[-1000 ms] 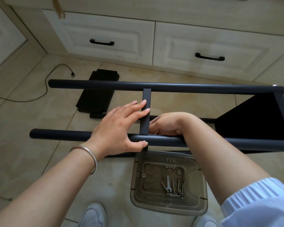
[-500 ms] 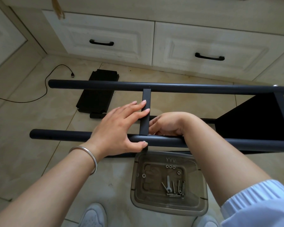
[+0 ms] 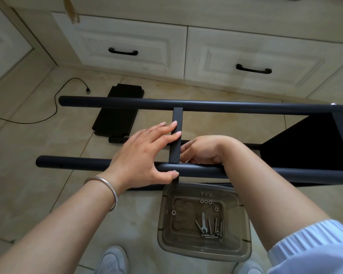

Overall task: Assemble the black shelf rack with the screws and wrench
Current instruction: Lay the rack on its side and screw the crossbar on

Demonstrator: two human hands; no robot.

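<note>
The black rack frame lies on its side across the floor, with a far tube (image 3: 226,107) and a near tube (image 3: 77,164) joined by a short crossbar (image 3: 177,135). My left hand (image 3: 145,155) rests on the joint, fingers laid against the crossbar and thumb under the near tube. My right hand (image 3: 202,150) reaches behind the near tube beside the crossbar, fingers curled and hidden. A black shelf panel (image 3: 309,147) is fixed at the frame's right end. The wrench (image 3: 203,222) and several screws (image 3: 216,227) lie in a smoky plastic tray (image 3: 166,230).
A loose black shelf panel (image 3: 117,113) lies on the tiles beyond the frame, with a black cable (image 3: 67,86) to its left. Cream cabinet drawers (image 3: 127,44) stand along the back. My shoes (image 3: 111,262) show at the bottom edge.
</note>
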